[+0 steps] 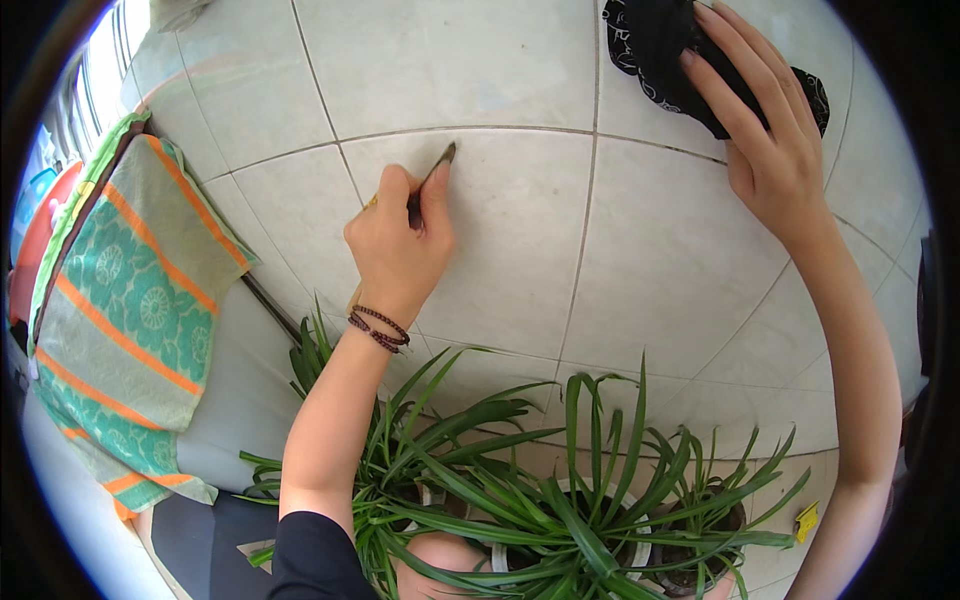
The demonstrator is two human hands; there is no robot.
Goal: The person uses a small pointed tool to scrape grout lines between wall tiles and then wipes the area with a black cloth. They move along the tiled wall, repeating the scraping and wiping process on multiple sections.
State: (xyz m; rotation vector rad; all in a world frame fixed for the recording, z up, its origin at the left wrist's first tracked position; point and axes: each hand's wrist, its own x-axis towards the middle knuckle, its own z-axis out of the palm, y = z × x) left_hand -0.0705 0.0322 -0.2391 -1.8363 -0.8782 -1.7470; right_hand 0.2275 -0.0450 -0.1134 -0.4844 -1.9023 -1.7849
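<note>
My left hand grips a thin hand tool, its dark, pointed end sticking out past the thumb. That tip is close to a dark grout line on the white wall tiles; whether it touches the tile I cannot tell. Most of the tool is hidden in the fist. At the upper right, my right hand holds a bunched black cloth with a white pattern along its borders, flat against the tiles. Its fingers are spread over the cloth.
Potted plants with long green leaves stand low before me. On the left hangs a green, grey and orange towel, with a red plastic basin behind it. A small yellow tag is at the lower right.
</note>
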